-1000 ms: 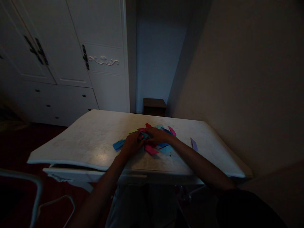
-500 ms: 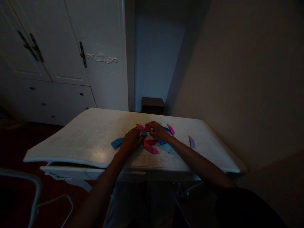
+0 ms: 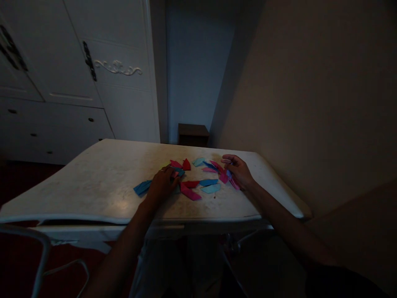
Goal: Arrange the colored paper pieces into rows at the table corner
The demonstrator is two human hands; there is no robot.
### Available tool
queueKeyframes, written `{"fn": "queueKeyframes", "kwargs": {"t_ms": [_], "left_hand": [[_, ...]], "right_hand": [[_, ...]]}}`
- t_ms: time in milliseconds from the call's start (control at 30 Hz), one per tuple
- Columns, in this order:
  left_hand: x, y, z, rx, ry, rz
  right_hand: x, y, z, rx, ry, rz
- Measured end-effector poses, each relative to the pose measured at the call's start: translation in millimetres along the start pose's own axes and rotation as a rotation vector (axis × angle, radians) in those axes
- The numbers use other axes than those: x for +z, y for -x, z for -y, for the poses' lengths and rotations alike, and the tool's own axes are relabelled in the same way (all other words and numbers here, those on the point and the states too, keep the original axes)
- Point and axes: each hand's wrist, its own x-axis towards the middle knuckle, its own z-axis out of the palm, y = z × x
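Observation:
Several folded paper pieces in pink, red and blue lie scattered over the white table (image 3: 120,165). My left hand (image 3: 163,182), a ring on one finger, is closed around a teal-blue folded paper piece (image 3: 180,170), low over the tabletop. A blue piece (image 3: 142,187) lies to its left, a pink one (image 3: 190,192) to its right. At the right end of the scatter my right hand (image 3: 240,171) has its fingers bent about a purple folded paper piece (image 3: 228,174), beside pink pieces (image 3: 222,177). Dim light blurs the fingertips.
A light blue piece (image 3: 211,188) and a red piece (image 3: 186,164) lie between my hands. Behind the table stand a white wardrobe (image 3: 127,103) and a small brown cabinet (image 3: 194,130). A wall (image 3: 294,103) runs along the right, and a chair frame (image 3: 43,248) stands at lower left.
My right hand has left the red piece near my left hand and moved right to the purple piece. My left hand keeps its place at the teal-blue piece. The view has shifted slightly right.

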Motion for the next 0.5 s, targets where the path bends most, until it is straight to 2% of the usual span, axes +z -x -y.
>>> {"fn": "queueKeyframes", "kwargs": {"t_ms": [133,300,400,500], "left_hand": [[2,0,1,0.045,0.01,-0.081],[-2,3,-8,0.131,-0.042,-0.189],[-6,6,-19,0.231,-0.077,-0.166],[-5,5,-37,0.362,-0.09,-0.07]], "right_hand": [[-25,14,-16,-0.05,0.064,-0.031],[-41,30,-28,-0.079,0.165,0.043],[-46,39,-30,-0.065,0.175,0.102],[-50,48,-26,-0.074,0.237,0.165]]}}
